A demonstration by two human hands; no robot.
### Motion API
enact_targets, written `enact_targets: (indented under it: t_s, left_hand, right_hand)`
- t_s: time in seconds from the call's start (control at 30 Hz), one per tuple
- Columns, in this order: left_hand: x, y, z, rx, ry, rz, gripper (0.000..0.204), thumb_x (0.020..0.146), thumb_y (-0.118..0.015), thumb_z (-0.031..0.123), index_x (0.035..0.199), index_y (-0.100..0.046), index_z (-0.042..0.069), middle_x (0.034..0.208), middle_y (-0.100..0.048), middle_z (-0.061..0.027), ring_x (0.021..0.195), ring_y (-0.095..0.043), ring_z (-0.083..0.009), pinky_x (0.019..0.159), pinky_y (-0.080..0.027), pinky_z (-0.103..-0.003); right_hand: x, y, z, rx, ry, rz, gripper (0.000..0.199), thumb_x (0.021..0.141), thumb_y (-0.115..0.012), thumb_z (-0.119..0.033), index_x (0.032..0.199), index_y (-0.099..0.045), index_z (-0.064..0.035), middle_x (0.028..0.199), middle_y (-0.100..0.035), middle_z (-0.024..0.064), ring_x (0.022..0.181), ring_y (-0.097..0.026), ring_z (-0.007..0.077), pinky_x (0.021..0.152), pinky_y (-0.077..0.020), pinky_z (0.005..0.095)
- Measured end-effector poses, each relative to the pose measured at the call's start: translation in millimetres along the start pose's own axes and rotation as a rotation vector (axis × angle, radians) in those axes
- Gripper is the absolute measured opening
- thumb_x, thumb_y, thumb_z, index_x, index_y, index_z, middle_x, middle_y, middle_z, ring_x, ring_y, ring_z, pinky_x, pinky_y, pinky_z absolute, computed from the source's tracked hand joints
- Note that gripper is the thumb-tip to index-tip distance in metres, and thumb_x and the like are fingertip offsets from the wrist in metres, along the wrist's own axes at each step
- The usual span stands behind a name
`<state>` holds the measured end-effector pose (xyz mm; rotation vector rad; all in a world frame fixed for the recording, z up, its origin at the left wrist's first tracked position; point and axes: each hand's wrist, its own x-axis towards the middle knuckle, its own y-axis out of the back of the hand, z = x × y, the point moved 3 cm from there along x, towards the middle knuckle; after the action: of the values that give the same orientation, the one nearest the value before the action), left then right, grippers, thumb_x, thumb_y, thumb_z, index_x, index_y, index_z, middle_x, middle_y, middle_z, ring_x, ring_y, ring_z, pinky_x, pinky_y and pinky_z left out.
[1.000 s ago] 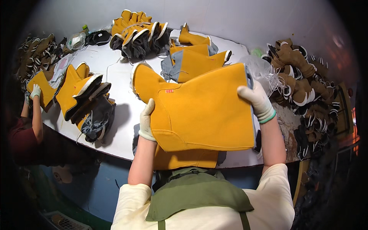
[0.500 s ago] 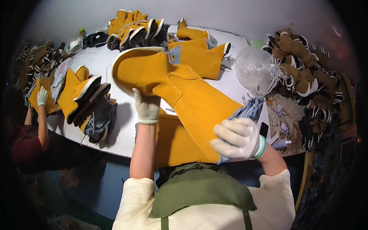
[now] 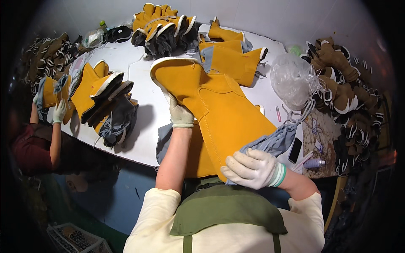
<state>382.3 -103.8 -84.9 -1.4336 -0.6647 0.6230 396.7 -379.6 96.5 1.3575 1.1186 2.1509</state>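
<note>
A tall mustard-yellow boot upper (image 3: 234, 114) with a white edge round its foot lies slanted before me, foot end far left. My left hand (image 3: 181, 114), in a white glove, grips it under the foot and ankle; its fingers are partly hidden behind. Near the shaft's open end, my gloved right hand (image 3: 252, 168) curls its fingers over the edge, beside gathered grey cloth lining (image 3: 272, 141) with a drawstring. Beneath lies another yellow boot upper (image 3: 198, 158), its grey lining showing at the left.
Yellow boot uppers (image 3: 95, 97) stand piled at the left of the white table (image 3: 141, 82); more lie at the back. A clear plastic bag (image 3: 293, 80), red-handled snips (image 3: 278, 114), a phone (image 3: 295, 150) and a thread spool (image 3: 314, 163) lie at right. A co-worker's gloved hand (image 3: 59, 111) handles uppers at far left.
The boot upper has turned, its foot end shifting right and slightly down with my left hand. My right hand has moved down and left along the shaft's edge. The whole view has shifted too.
</note>
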Motion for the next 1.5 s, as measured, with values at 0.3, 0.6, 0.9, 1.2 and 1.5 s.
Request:
enact_targets:
  t_s: [0.3,0.6,0.9,1.2,1.5]
  left_hand:
    - [-3,10,-6,0.031,-0.041,0.062,0.049,0.101,-0.046,0.042,0.141,-0.046,0.012,0.143,-0.048,-0.0073,0.130,-0.045,-0.0295,0.111,-0.036,-0.047]
    - [-9,-42,9,0.179,-0.074,0.048,0.052,0.098,-0.053,0.042,0.140,-0.046,0.012,0.138,-0.052,-0.0087,0.125,-0.049,-0.0294,0.108,-0.040,-0.047]
    - [-51,-233,55,1.428,-0.200,-0.280,0.051,0.091,-0.065,0.018,0.134,-0.047,-0.003,0.126,-0.058,-0.0111,0.112,-0.056,-0.0187,0.100,-0.043,-0.032]
    - [-74,-81,44,1.685,0.218,0.140,0.063,0.086,-0.066,0.016,0.140,-0.040,-0.003,0.126,-0.057,-0.0189,0.109,-0.057,-0.0250,0.095,-0.046,-0.032]
    - [-91,-78,18,1.636,0.013,0.103,0.045,0.089,-0.061,0.006,0.129,-0.046,-0.006,0.115,-0.062,-0.0157,0.102,-0.060,-0.0196,0.088,-0.049,-0.030]
  right_hand:
    - [5,1,-1,0.019,-0.008,-0.083,0.019,0.082,-0.070,-0.016,0.100,-0.070,-0.0096,0.100,-0.066,0.0076,0.089,-0.063,0.0182,0.065,-0.0460,0.0267]
    - [14,26,28,-0.089,-0.129,-0.045,0.031,0.074,-0.070,-0.011,0.104,-0.064,-0.0140,0.103,-0.066,0.0113,0.091,-0.065,0.0259,0.073,-0.0548,0.0354]
    - [-42,54,124,0.665,-1.230,0.610,0.039,0.102,-0.053,-0.028,0.127,-0.053,0.0026,0.114,-0.061,0.0052,0.100,-0.056,0.0126,0.090,-0.0446,0.0279]
    - [-160,-75,44,0.853,-1.666,0.196,0.046,0.102,-0.048,-0.035,0.126,-0.052,0.0046,0.110,-0.062,0.0084,0.100,-0.057,0.0142,0.089,-0.0453,0.0284]
    - [-184,-83,46,1.023,-1.550,0.091,0.048,0.101,-0.050,-0.036,0.128,-0.052,0.0041,0.117,-0.064,0.0124,0.107,-0.058,0.0183,0.094,-0.0445,0.0323]
